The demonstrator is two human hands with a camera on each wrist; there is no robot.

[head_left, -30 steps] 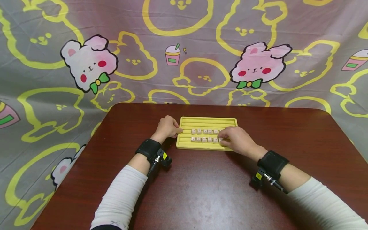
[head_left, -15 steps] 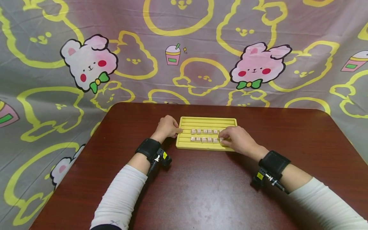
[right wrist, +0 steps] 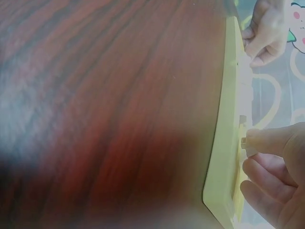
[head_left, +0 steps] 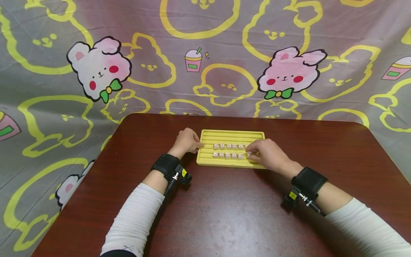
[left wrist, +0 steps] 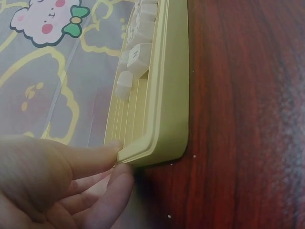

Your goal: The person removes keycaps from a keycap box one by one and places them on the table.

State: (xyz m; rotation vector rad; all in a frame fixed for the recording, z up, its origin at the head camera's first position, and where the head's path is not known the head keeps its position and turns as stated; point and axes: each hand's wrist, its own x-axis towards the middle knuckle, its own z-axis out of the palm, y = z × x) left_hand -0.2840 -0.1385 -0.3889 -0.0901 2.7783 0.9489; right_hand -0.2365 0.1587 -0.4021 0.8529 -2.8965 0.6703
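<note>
We see a big bunny cloth [head_left: 221, 43] behind a brown table [head_left: 224, 210]. A yellow tray [head_left: 232, 137] lies flat on the table, toward the far side. The left hand [head_left: 187, 142] pinches the tray's left edge, thumb and finger nearly together. The right hand [head_left: 269, 153] is over the tray's right part. Two rows of little keys sit in the tray: five in the front row [head_left: 228, 155], and at least five in the back row [head_left: 229, 146], where the hand hides the end. The right thumb and finger nip one more key [head_left: 249, 155], a gap away from the front row. We think both rows are well along and this key isn't settled yet. We can't tell if more are left.
</note>
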